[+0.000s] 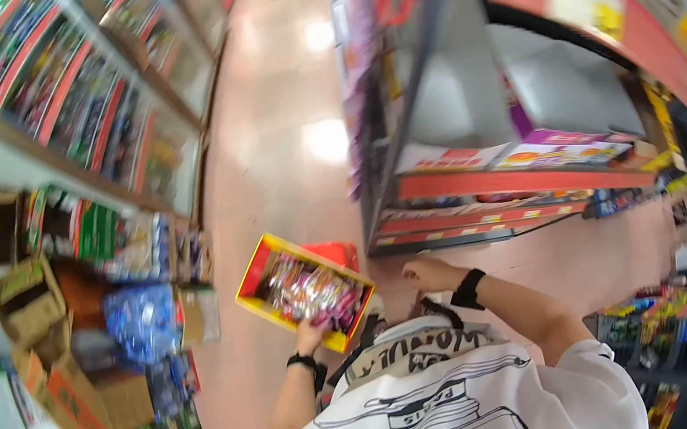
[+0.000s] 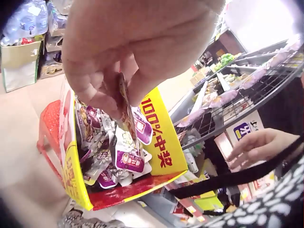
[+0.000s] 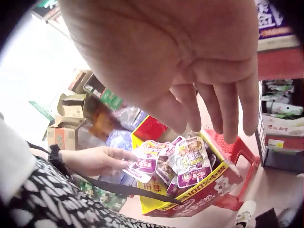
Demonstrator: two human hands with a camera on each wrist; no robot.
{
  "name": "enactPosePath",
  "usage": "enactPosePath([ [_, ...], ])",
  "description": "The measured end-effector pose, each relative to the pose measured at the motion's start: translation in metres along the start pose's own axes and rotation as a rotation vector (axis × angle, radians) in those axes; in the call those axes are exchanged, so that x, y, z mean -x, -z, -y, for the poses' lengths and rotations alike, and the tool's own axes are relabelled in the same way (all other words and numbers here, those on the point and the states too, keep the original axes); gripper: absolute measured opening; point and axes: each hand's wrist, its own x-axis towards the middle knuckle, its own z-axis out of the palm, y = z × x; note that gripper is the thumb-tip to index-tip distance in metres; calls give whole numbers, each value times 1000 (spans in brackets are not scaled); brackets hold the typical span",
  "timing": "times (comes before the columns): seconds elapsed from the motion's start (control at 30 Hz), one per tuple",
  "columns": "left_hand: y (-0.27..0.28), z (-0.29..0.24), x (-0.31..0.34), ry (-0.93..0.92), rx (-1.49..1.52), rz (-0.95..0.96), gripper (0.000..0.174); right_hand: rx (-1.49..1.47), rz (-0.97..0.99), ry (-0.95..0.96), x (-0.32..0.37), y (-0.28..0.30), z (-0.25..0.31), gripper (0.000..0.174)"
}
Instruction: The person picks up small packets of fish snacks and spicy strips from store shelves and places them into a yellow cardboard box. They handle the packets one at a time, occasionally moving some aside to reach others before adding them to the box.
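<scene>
A yellow and red cardboard box (image 1: pixel 268 242) full of shiny purple and white snack packets (image 2: pixel 130 161) stands in front of the person. Over its near side is the left hand (image 1: pixel 310 335), which pinches a flat snack packet (image 3: pixel 142 168) between thumb and fingers. In the left wrist view that packet is seen edge-on, above the others. The right hand (image 1: pixel 437 274) hovers to the right of the box, holding nothing. Its fingers (image 3: pixel 216 107) hang loosely extended in the right wrist view, where they overlap the box's far side.
Under the box is a red plastic stool (image 3: pixel 247 159). Metal shelving (image 1: pixel 445 177) rises close on the right. Open cartons (image 1: pixel 78 396) and blue-wrapped bottles (image 1: pixel 142 323) are stacked along the left. An aisle floor (image 1: pixel 267 119) runs ahead beside glass-fronted cabinets (image 1: pixel 158 100).
</scene>
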Motion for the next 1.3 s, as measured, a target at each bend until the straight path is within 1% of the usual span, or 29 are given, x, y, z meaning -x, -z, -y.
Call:
enactPosePath([
  [0.03, 1, 56, -26, 89, -71, 72, 29, 12, -58, -36, 14, 9, -1, 24],
  [0.07, -1, 28, -16, 46, -457, 45, 32, 23, -94, -57, 30, 19, 5, 22],
  [0.1, -2, 10, -7, 86, -479, 42, 32, 32, -126, -75, 45, 29, 11, 21],
  [0.13, -3, -20, 3, 140, -548, 57, 39, 39, -175, -105, 59, 38, 14, 21],
  [0.2, -7, -9, -7, 170, -693, -3, 57, -42, -252, -105, 83, 54, 22, 21],
  [0.23, -12, -49, 4, 251, -698, -14, 58, -38, -289, -119, 94, 63, 27, 21],
  [0.27, -16, -63, 11, -17, -700, -135, 54, -32, -340, -134, 105, 74, 34, 22],
  [0.33, -8, -19, -21, -126, -879, -66, 50, -21, -415, -151, 127, 95, 50, 23],
  [0.4, -10, -43, -26, -74, -796, -4, 47, -20, -568, -185, 148, 117, 66, 24],
  [0.43, -11, -55, -30, -94, -768, 28, 47, -40, -650, -120, 157, 128, 70, 23],
  [0.5, -16, -79, -37, -150, -739, 73, 45, -43, -750, -121, 176, 153, 85, 23],
  [0.53, -21, -103, -35, -184, -698, 102, 44, -45, -831, -120, 185, 165, 89, 22],
  [0.57, -29, -127, -29, -143, -719, 105, 42, -46, -842, -115, 193, 176, 90, 22],
  [0.6, -36, -140, -28, -185, -707, 108, 38, 1, -971, -76, 200, 186, 88, 23],
  [0.67, -50, -172, -22, -136, -587, 178, 36, 97, -1218, 6, 215, 208, 85, 26],
  [0.7, -58, -180, -20, -209, -571, 188, 32, 216, -1296, 51, 224, 222, 84, 28],
  [0.73, -68, -194, -15, -200, -517, 217, 31, 337, -1370, 100, 231, 237, 82, 31],
  [0.77, -77, -202, -13, -199, -446, 245, 31, 362, -1383, 124, 238, 250, 75, 36],
  [0.83, -98, -229, -2, -193, -372, 248, 30, 417, -1351, 46, 251, 272, 70, 41],
  [0.9, -128, -285, 27, -363, -353, 317, 29, 426, -1335, 32, 256, 287, 57, 42],
  [0.97, -156, -326, 47, -363, -248, 325, 29, 502, -1197, -47, 259, 298, 39, 43],
  [1.03, -178, -369, 67, -374, -147, 335, 28, 517, -1132, 10, 262, 307, 27, 42],
  [1.07, -190, -392, 78, -473, -193, 342, 26, 540, -1065, 37, 264, 310, 20, 40],
  [1.1, -200, -413, 89, -569, -239, 352, 24, 543, -1092, 98, 265, 312, 15, 39],
  [1.13, -209, -433, 99, -569, -237, 340, 24, 542, -1089, 111, 267, 315, 11, 39],
  [1.2, -224, -470, 119, -739, -243, 407, 20, 532, -1018, 177, 269, 319, 4, 38],
  [1.23, -235, -486, 131, -784, -191, 358, 19, 556, -1016, 201, 270, 322, 2, 38],
  [1.27, -239, -504, 136, -929, -367, 315, 19, 552, -1008, 209, 270, 324, 0, 38],
  [1.3, -250, -522, 143, -1011, -403, 275, 19, 570, -968, 217, 271, 326, -2, 40],
])
